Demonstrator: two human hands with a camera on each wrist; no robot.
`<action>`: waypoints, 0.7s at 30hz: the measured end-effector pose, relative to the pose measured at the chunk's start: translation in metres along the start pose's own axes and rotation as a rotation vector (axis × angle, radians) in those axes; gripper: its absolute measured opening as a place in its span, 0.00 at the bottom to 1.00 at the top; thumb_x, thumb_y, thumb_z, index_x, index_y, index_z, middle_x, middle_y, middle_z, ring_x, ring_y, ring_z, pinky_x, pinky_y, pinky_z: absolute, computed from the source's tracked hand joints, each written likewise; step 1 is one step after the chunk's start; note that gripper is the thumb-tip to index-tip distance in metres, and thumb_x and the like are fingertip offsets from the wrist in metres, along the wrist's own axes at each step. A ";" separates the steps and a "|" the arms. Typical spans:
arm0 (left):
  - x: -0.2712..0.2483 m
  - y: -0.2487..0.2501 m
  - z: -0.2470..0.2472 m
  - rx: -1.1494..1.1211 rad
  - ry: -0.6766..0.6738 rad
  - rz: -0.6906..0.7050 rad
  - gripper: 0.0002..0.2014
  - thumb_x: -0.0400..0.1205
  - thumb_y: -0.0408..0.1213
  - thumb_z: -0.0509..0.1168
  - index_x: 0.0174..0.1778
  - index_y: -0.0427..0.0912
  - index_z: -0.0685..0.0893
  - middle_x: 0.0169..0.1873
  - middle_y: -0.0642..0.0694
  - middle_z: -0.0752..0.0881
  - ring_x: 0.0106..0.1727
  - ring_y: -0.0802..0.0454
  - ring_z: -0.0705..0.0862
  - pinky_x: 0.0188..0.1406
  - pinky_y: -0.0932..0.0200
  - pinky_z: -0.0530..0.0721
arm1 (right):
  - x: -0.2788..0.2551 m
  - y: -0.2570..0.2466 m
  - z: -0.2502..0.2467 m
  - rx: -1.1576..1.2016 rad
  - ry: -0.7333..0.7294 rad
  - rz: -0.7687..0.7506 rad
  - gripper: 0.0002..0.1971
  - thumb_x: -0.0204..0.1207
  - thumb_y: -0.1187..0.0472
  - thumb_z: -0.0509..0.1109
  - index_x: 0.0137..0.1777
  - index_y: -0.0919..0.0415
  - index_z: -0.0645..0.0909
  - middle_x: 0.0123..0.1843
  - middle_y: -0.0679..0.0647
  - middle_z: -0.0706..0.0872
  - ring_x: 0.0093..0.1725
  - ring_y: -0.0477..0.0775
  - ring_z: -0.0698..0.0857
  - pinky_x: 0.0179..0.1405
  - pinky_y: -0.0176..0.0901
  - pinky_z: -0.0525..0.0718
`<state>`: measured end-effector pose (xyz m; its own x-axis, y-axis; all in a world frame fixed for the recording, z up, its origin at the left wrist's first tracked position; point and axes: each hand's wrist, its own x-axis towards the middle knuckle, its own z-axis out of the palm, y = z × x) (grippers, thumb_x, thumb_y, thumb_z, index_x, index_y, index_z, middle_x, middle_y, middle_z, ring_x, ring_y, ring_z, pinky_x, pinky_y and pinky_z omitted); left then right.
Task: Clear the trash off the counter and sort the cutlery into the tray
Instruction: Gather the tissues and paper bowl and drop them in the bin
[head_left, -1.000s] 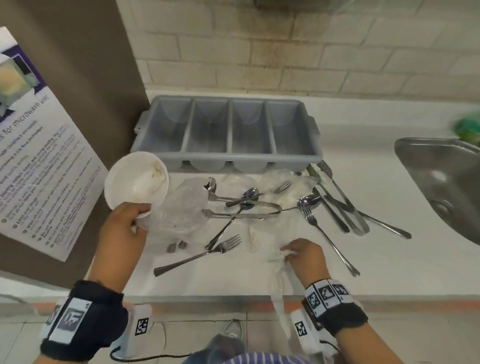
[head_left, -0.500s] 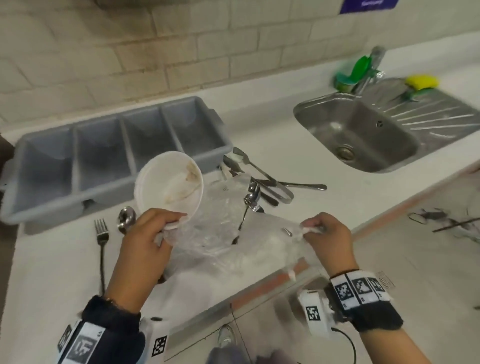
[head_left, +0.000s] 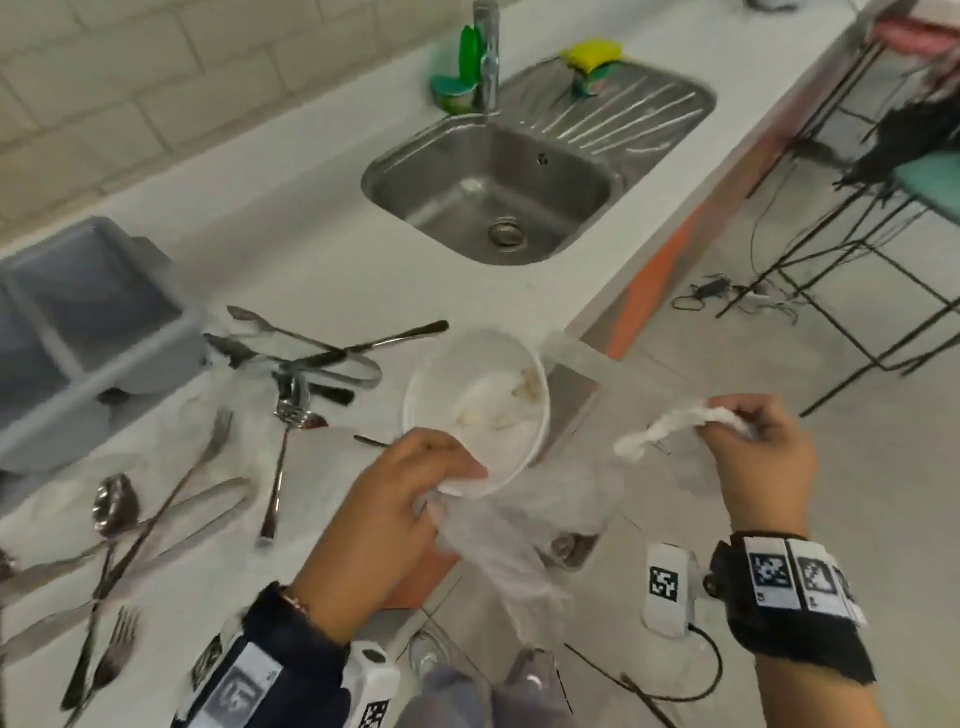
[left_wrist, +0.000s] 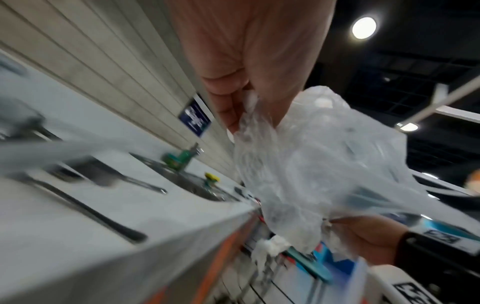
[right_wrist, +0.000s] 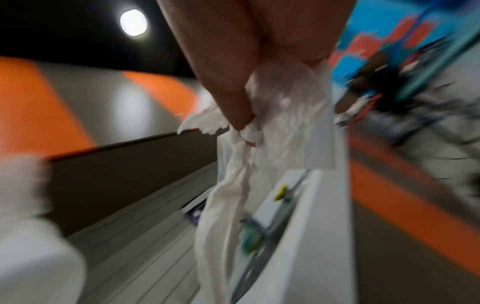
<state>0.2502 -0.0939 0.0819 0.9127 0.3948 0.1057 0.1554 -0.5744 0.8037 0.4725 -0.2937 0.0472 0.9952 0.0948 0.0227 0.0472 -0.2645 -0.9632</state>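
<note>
**Both hands full of trash at the counter's edge**

The left hand (head_left: 384, 514) grips the near rim of a white disposable bowl (head_left: 475, 400) together with a bunch of clear plastic film (head_left: 498, 540), which hangs crumpled below the fingers. The bowl, smeared with food scraps, is held tilted above the front edge of the white counter (head_left: 311, 249). The right hand (head_left: 758, 467) is out past the counter edge, over the floor, pinching a twisted white paper napkin (head_left: 670, 423) along with more clear film. Forks, spoons, knives and tongs lie scattered on the counter (head_left: 280, 415), left of the bowl. The grey cutlery tray (head_left: 78, 332) sits at the far left, its visible compartments holding nothing. A steel sink (head_left: 493, 192) lies beyond.
</note>
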 end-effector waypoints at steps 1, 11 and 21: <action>0.008 -0.003 0.022 -0.020 -0.122 -0.011 0.26 0.71 0.16 0.66 0.50 0.56 0.85 0.52 0.65 0.80 0.57 0.73 0.79 0.56 0.85 0.71 | 0.005 0.024 -0.015 0.028 0.063 0.058 0.14 0.68 0.75 0.71 0.39 0.52 0.82 0.31 0.40 0.85 0.28 0.29 0.83 0.35 0.29 0.84; 0.090 -0.189 0.269 0.082 -0.586 -0.350 0.18 0.76 0.24 0.63 0.56 0.48 0.85 0.57 0.49 0.85 0.59 0.50 0.84 0.63 0.52 0.84 | -0.012 0.242 -0.051 -0.159 0.189 0.409 0.13 0.70 0.77 0.67 0.49 0.64 0.87 0.43 0.56 0.86 0.31 0.23 0.82 0.30 0.10 0.74; 0.171 -0.356 0.477 0.621 -0.760 -0.198 0.20 0.79 0.27 0.57 0.65 0.45 0.83 0.65 0.41 0.83 0.63 0.36 0.83 0.62 0.47 0.82 | -0.035 0.435 -0.023 -0.234 0.094 0.509 0.23 0.65 0.78 0.69 0.34 0.43 0.86 0.39 0.26 0.87 0.40 0.29 0.83 0.37 0.15 0.76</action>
<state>0.5312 -0.1640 -0.4650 0.8144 0.0850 -0.5741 0.3029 -0.9061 0.2954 0.4598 -0.4344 -0.3669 0.9001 -0.1833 -0.3952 -0.4338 -0.4612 -0.7740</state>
